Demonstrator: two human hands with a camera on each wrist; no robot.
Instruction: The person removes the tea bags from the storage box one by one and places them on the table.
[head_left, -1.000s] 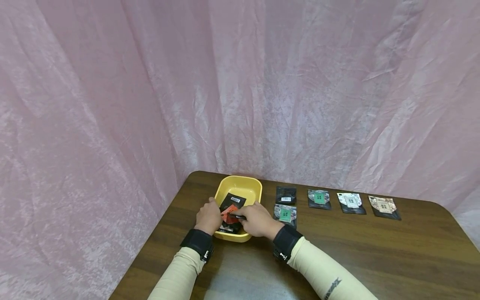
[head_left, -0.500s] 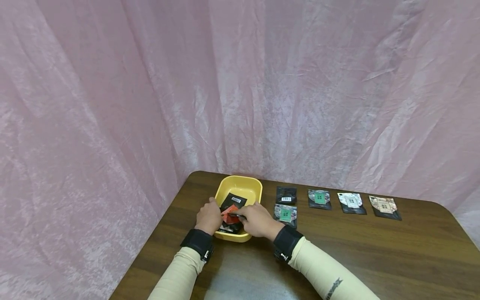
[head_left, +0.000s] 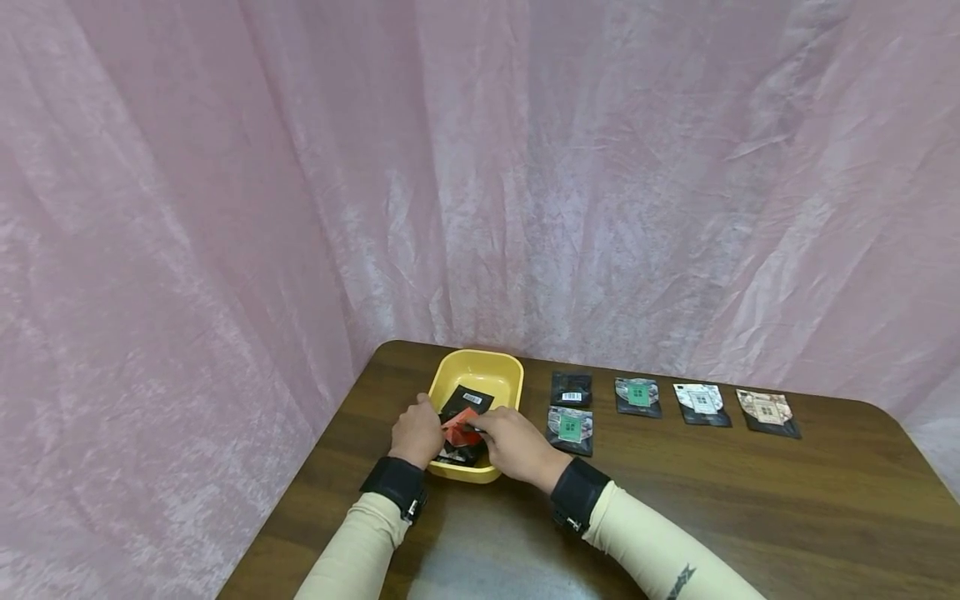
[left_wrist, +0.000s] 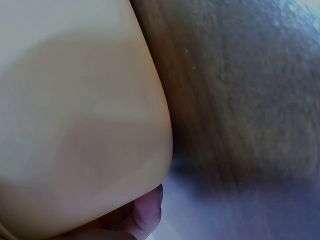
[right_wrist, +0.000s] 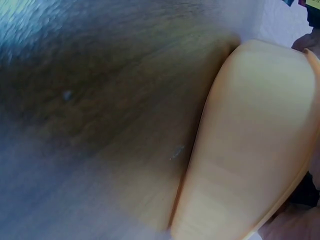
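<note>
My left hand (head_left: 417,432) grips the left wall of a yellow plastic bin (head_left: 480,367). In the left wrist view, fingertips (left_wrist: 148,210) show curled at the bin's outer wall. Reaching in over the right rim, my right hand (head_left: 517,442) pinches a flat packet (head_left: 461,425) with an orange-red face and dark edge. More black packets (head_left: 474,400) lie beneath it, one with a white barcode label. The bin's wall (right_wrist: 250,140) fills much of the right wrist view and hides most of that hand.
Right of the bin, a black packet with a barcode (head_left: 572,389) lies behind a green-labelled packet (head_left: 570,430). Farther right, another green-labelled packet (head_left: 638,397), a white-labelled packet (head_left: 702,403) and a beige-labelled packet (head_left: 768,412) form a row. A pink curtain (head_left: 570,183) hangs behind the wooden table (head_left: 750,508).
My right hand has shifted slightly to the right, and less of the dark strip at its fingertips shows. My left hand and the bin stay nearly in place.
</note>
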